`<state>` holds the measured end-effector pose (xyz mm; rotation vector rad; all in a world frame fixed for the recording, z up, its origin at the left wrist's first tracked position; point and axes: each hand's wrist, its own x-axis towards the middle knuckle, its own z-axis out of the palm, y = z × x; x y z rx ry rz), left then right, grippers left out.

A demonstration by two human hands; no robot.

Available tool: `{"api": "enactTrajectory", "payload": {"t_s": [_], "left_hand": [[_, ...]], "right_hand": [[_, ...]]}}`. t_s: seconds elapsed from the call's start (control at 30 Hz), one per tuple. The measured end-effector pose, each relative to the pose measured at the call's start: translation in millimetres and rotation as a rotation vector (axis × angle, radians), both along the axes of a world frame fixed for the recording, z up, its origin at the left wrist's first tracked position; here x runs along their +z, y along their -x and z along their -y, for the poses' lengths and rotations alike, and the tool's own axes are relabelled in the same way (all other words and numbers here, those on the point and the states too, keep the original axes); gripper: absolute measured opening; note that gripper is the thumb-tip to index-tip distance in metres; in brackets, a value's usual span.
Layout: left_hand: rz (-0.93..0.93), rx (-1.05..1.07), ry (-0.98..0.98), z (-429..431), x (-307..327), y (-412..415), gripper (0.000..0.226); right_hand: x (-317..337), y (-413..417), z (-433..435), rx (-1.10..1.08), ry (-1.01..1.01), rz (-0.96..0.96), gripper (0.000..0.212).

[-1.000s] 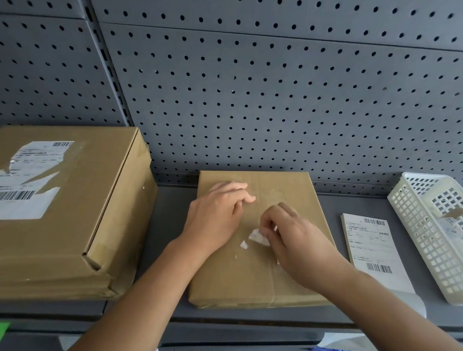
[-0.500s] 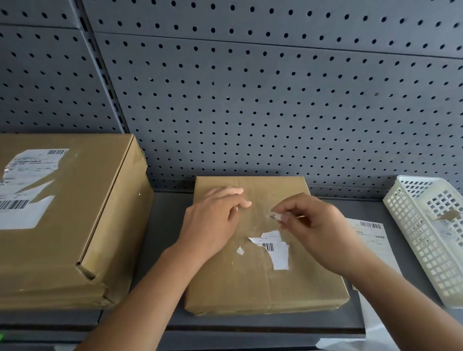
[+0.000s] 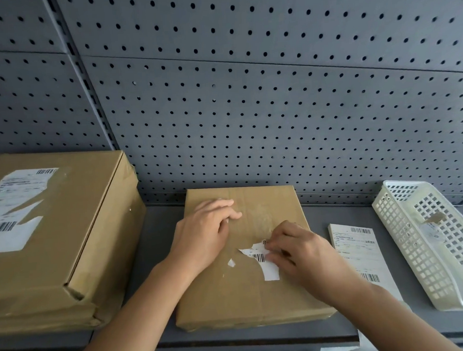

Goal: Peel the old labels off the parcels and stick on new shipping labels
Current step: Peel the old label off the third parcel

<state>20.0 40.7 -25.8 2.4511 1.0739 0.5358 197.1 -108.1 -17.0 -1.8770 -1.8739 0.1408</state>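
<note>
So, quick update: half a second ago the right hand [image 3: 305, 255] was lifted off the box with a tiny torn strip pinched in its fingertips. Now it's back down on the small parcel [image 3: 248, 296], going at what's left of the old label [image 3: 270, 272]. Where that strip ended up I can't tell. My read is this label comes off in shreds rather than in one pull, so the peel on this box is only partly done and a fresh label isn't close yet. The leftover is a ragged white piece with a barcode on it, about dead centre of the parcel top, plus a little white fleck [image 3: 231, 262] at its 9 o'clock. The right fingertips [image 3: 272, 244] are curled and bunched on the remnant's upper right edge, which looks like a thumb-and-forefinger pinch. The left hand [image 3: 204, 234] rests palm-down on the parcel at 10 o'clock from the remnant, fingers loosely curled and close together, holding nothing and apparently just steadying the box. Both forearms come in from 6 o'clock. The stack of new labels [image 3: 362, 251] lies on the shelf [image 3: 159, 250] at the parcel's 3 o'clock, untouched, with a white basket [image 3: 408, 246] beyond it. The big box [image 3: 73, 225] at 9 o'clock has its own torn label [image 3: 10, 216] on top.
</note>
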Motion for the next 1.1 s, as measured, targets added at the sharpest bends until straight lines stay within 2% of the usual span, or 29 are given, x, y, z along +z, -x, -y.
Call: {"api": "enactTrajectory", "payload": {"t_s": [0.13,0.4,0.57,0.67,0.83,1.1], "left_hand": [[0.001,0.002,-0.003,0.4,0.7,0.2,0.036],[0.030,0.010,-0.015,0.3,0.0,-0.8,0.033],[0.027,0.009,-0.022,0.4,0.5,-0.8,0.032],[0.012,0.008,-0.019,0.1,0.7,-1.0,0.032],[0.015,0.007,-0.010,0.9,1.9,-1.3,0.033],[-0.003,0.016,-0.005,1.3,3.1,-1.4,0.034]], "right_hand": [[5.7,-5.3,2.7,0.031,0.071,-0.074,0.018],[4.3,-2.4,-10.1,-0.137,0.063,-0.185,0.010],[4.0,-2.9,-16.3,-0.164,0.080,-0.212,0.011],[4.2,-3.8,-17.8,-0.127,0.081,-0.169,0.016],[-4.2,1.3,-9.5,-0.100,-0.028,0.033,0.016],[4.5,-8.5,-0.8,0.044,0.051,0.051,0.029]]}}
